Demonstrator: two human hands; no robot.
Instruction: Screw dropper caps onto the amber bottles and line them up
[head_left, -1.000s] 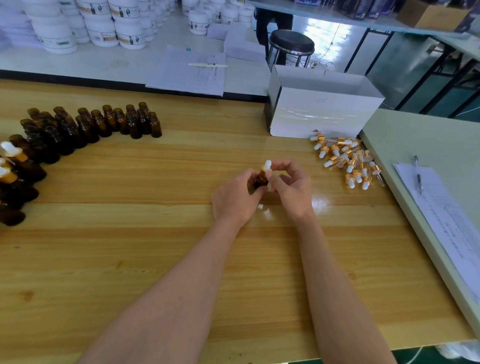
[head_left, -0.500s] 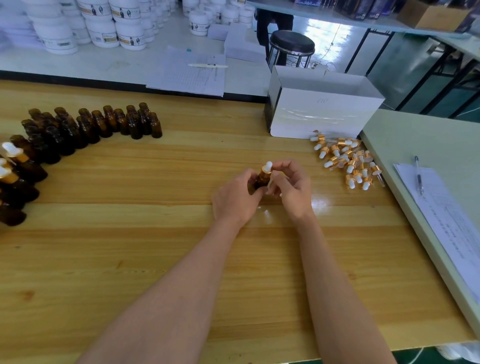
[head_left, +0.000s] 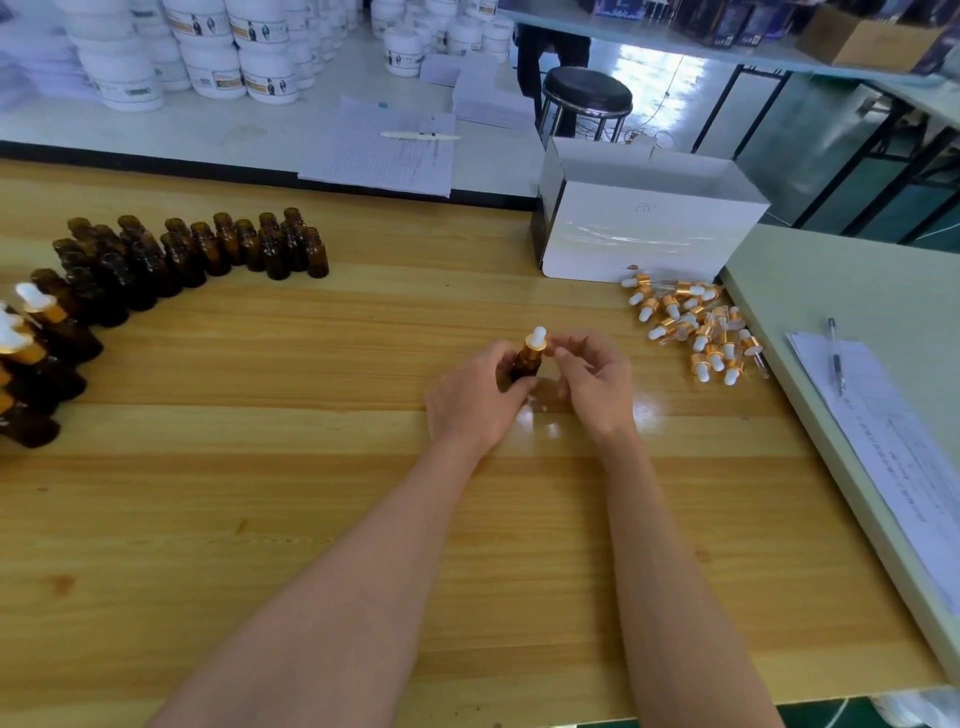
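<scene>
Head view: both hands meet at one amber bottle (head_left: 524, 365), mid-frame on the wooden table (head_left: 260, 493).
Capped bottles (head_left: 36, 332) crowd the left edge, with uncapped bottles (head_left: 197, 249) curving behind at upper left; bare wood lies open between them and the hands. The left hand (head_left: 475, 397) grips the bottle. The right hand (head_left: 595, 382) curls beside its dropper cap (head_left: 536, 340), contact unclear. Further right lie loose caps (head_left: 696, 327), a white box (head_left: 649, 234) and a green table (head_left: 857, 291).

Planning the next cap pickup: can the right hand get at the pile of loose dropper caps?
Probably yes: the pile of loose dropper caps lies on the table just right of the right hand, nothing between. It's busy at the amber bottle in the left hand, though.
</scene>
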